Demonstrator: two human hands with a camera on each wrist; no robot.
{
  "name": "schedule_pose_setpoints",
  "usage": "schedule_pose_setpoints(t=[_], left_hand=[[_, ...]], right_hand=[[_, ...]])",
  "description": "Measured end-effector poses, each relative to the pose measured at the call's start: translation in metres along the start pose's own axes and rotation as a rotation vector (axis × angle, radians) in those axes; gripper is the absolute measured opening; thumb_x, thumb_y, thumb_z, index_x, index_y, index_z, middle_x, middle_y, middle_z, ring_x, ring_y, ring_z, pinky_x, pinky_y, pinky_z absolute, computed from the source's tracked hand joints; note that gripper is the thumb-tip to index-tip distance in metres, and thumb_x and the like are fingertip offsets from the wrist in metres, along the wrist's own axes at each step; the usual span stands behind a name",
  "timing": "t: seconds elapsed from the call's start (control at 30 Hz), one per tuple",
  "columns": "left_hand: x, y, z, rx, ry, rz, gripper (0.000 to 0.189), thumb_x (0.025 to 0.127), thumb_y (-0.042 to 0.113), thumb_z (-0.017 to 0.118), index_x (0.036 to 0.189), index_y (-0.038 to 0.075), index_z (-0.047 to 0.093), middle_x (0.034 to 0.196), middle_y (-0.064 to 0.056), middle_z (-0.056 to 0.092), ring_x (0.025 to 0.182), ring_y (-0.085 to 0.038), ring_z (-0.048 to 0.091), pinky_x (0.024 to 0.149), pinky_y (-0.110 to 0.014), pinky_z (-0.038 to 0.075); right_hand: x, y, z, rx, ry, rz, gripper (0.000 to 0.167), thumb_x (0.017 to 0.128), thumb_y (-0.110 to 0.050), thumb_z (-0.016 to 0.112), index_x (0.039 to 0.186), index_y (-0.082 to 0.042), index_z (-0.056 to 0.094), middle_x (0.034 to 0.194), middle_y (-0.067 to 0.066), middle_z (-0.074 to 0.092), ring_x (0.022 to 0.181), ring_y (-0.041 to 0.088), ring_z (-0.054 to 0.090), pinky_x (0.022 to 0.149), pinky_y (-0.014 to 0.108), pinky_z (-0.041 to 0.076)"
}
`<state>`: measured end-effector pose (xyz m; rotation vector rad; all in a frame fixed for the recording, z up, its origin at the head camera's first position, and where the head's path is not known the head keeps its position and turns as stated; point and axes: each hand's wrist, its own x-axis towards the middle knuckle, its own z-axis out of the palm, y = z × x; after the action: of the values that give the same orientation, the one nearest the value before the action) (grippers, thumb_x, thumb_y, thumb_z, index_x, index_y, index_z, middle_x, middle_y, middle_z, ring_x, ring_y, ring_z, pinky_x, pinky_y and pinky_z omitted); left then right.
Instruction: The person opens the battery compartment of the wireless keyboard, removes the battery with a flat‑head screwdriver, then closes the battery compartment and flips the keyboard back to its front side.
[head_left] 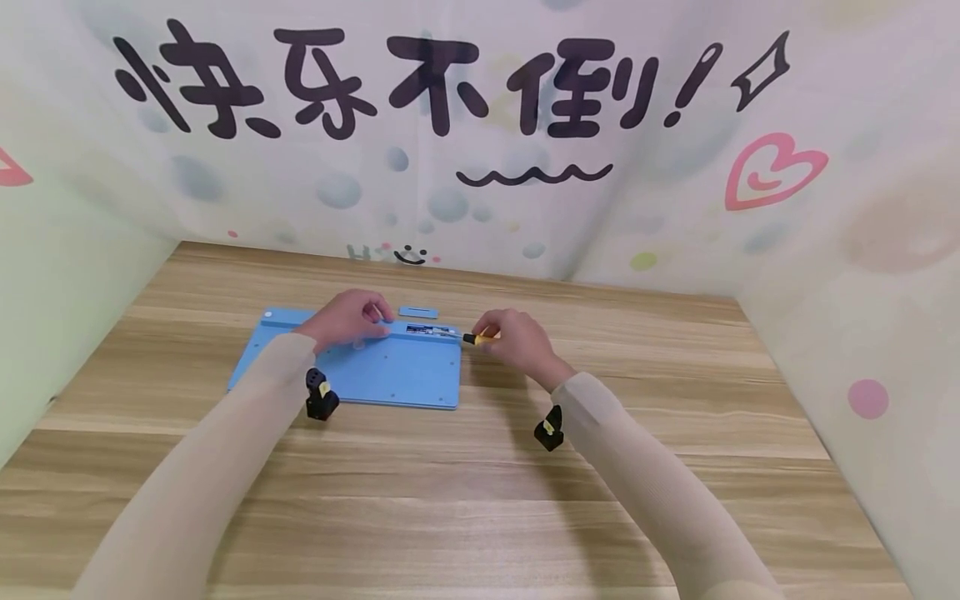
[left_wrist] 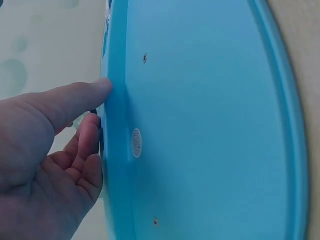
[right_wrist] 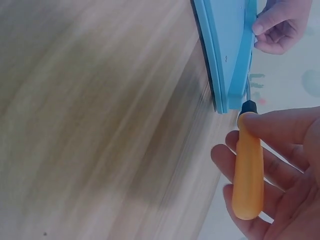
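Observation:
A light blue keyboard [head_left: 352, 371] lies underside up on the table, with small screws and a raised bar along its far edge. In that bar an open battery compartment [head_left: 429, 330] shows dark and silvery contents. My left hand [head_left: 347, 318] holds the bar left of the compartment; in the left wrist view the thumb [left_wrist: 102, 89] presses its top and the other fingers curl behind it. With my right hand [head_left: 522, 343] I grip the yellow handle of a screwdriver [right_wrist: 248, 172], its shaft reaching over the compartment's right end. Whether the tip touches anything is hidden.
A small blue cover [head_left: 417, 312] lies just behind the keyboard. The wood-grain table [head_left: 450, 517] ends at a printed cloth backdrop [head_left: 300, 200] behind. Black wrist cameras [head_left: 322, 400] hang below both sleeves.

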<state>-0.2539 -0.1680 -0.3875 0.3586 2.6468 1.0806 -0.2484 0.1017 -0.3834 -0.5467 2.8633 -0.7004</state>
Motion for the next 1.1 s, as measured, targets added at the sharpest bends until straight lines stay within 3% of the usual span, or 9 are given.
schedule_pose_setpoints(t=[0.4, 0.8, 1.1], left_hand=[[0.019, 0.021, 0.011, 0.058, -0.105, 0.115, 0.018, 0.082, 0.000, 0.064, 0.100, 0.004, 0.065, 0.112, -0.013, 0.055, 0.107, -0.030, 0.047, 0.093, -0.045, 0.038], [0.027, 0.032, 0.018, 0.154, -0.172, 0.207, 0.022, 0.080, -0.004, 0.065, 0.100, 0.006, 0.064, 0.109, -0.013, 0.054, 0.103, -0.029, 0.047, 0.090, -0.043, 0.040], [0.035, 0.035, 0.015, 0.300, -0.226, 0.289, 0.023, 0.079, -0.003, 0.066, 0.098, 0.012, 0.066, 0.106, -0.009, 0.057, 0.101, -0.026, 0.051, 0.087, -0.042, 0.043]], right_hand=[[-0.004, 0.003, -0.001, 0.024, -0.059, 0.020, 0.016, 0.078, -0.008, 0.072, 0.093, -0.011, 0.068, 0.087, 0.001, 0.065, 0.082, 0.016, 0.058, 0.073, 0.032, 0.048], [-0.015, 0.004, -0.001, 0.081, -0.032, -0.048, 0.019, 0.074, -0.007, 0.075, 0.091, -0.005, 0.066, 0.083, 0.004, 0.065, 0.079, 0.017, 0.060, 0.071, 0.029, 0.048], [-0.024, 0.008, -0.003, 0.123, -0.008, 0.029, 0.024, 0.074, -0.009, 0.077, 0.094, -0.004, 0.065, 0.085, 0.005, 0.064, 0.079, 0.017, 0.059, 0.069, 0.028, 0.049]])
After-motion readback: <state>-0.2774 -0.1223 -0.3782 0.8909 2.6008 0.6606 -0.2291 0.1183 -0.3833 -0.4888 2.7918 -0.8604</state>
